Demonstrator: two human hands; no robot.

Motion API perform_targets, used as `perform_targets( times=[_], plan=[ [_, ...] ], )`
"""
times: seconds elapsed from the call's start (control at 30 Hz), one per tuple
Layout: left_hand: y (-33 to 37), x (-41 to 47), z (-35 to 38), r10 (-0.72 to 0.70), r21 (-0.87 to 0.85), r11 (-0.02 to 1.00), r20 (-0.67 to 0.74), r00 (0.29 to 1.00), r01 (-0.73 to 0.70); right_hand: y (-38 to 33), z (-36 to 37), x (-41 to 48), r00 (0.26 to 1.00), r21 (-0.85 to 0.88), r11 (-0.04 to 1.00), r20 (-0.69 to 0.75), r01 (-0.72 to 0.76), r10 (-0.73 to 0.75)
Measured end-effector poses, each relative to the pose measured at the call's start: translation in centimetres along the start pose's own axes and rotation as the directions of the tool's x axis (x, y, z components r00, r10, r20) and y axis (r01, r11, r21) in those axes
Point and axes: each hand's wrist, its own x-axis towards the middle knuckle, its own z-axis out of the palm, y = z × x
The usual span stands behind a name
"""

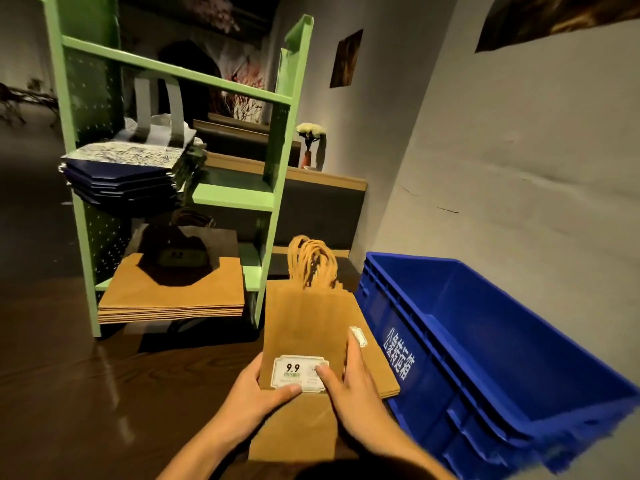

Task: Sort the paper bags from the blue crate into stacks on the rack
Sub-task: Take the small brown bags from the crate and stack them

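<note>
A small pile of brown paper bags (308,327) with twisted paper handles lies on the dark table between the green rack (277,157) and the blue crate (485,341). My left hand (256,389) grips the near left edge of the top bag, thumb on its white "9.9" label. My right hand (349,379) grips the bags from the right, thumb on the label and fingers along the pile's side. The rack's lower shelf bears a stack of larger brown bags (173,296); the middle shelf bears a stack of blue-and-white patterned bags (128,168).
The crate stands at the right against a pale wall, and its visible inside holds nothing. Behind the rack runs a wooden bench ledge (329,178) with a small vase of white flowers (310,143). The dark wooden table (86,393) stretches to the left.
</note>
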Motion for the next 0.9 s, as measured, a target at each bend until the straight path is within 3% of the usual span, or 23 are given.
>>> perform_targets(
  times=[0.17,0.3,0.4,0.47,0.53,0.6,0.63,0.73,0.8,0.9],
  plan=[
    [-0.3,-0.3,0.4,-0.065,-0.068,0.996,-0.002,0.998,0.065,-5.4,-7.9,3.5,0.932,-0.216,0.931,-0.152,0.294,-0.329],
    [-1.0,-0.3,0.6,-0.168,-0.214,0.963,-0.012,0.986,0.162,-6.4,-15.9,8.3,0.922,-0.227,0.946,-0.258,0.231,-0.287],
    [-1.0,0.1,0.4,-0.23,-0.285,0.935,-0.037,0.972,0.211,-1.1,-20.9,11.5,0.964,-0.471,0.882,-0.228,0.017,-0.14],
    [-0.6,0.3,0.2,-0.267,-0.319,0.915,-0.024,0.963,0.245,7.0,-23.9,14.3,0.977,-0.68,0.701,-0.163,-0.215,0.141],
    [-0.5,0.4,-0.1,-0.286,-0.33,0.905,0.0,0.958,0.27,12.2,-24.3,14.1,0.88,-0.756,0.539,-0.102,-0.371,0.463],
    [-0.4,0.5,-0.1,-0.292,-0.339,0.897,0.024,0.956,0.283,10.0,-21.9,10.2,0.744,-0.794,0.46,0.015,-0.397,0.667],
    [-0.3,0.5,-0.2,-0.295,-0.347,0.892,0.035,0.955,0.289,8.0,-20.7,8.7,0.643,-0.849,0.384,0.07,-0.363,0.763],
    [-0.3,0.7,-0.4,-0.298,-0.355,0.886,0.053,0.953,0.297,4.6,-18.8,8.8,0.507,-0.927,0.292,0.14,-0.234,0.85],
    [-0.4,0.9,-0.4,-0.305,-0.366,0.879,0.061,0.95,0.306,5.5,-19.4,9.2,0.525,-0.94,0.267,0.12,-0.214,0.843],
    [-0.6,1.2,-0.4,-0.337,-0.389,0.861,0.05,0.94,0.329,8.1,-20.2,9.3,0.584,-0.915,0.337,0.152,-0.222,0.797]
  ],
)
